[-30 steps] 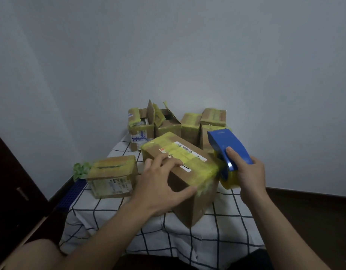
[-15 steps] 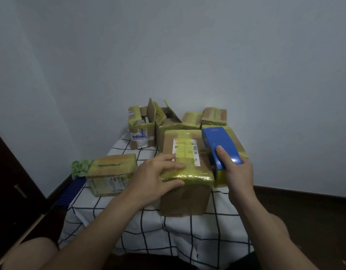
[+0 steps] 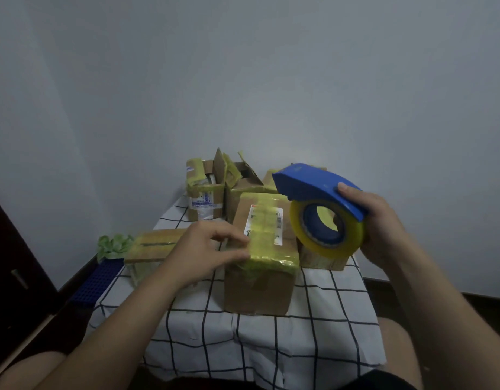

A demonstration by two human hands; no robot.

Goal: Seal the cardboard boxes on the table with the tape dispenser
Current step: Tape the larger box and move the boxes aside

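Note:
A cardboard box [image 3: 260, 288] with yellow tape over its top and a white label stands at the middle of the table. My left hand [image 3: 203, 249] rests against the box's left top edge, fingers spread and pressing the tape. My right hand [image 3: 384, 229] grips the blue tape dispenser [image 3: 319, 187], lifted clear to the right of the box, its yellow tape roll [image 3: 327, 229] facing me.
The table has a white cloth with a black grid [image 3: 271, 347]. A taped flat box [image 3: 153, 246] lies at the left, beside green crumpled paper [image 3: 113, 244]. Several taped and open boxes [image 3: 206, 192] crowd the back. A dark cabinet [image 3: 15, 271] stands at the left.
The right hand has lifted the dispenser off the box and turned it so the roll faces me. The box has been squared up on the table, and my left hand slid to its left edge.

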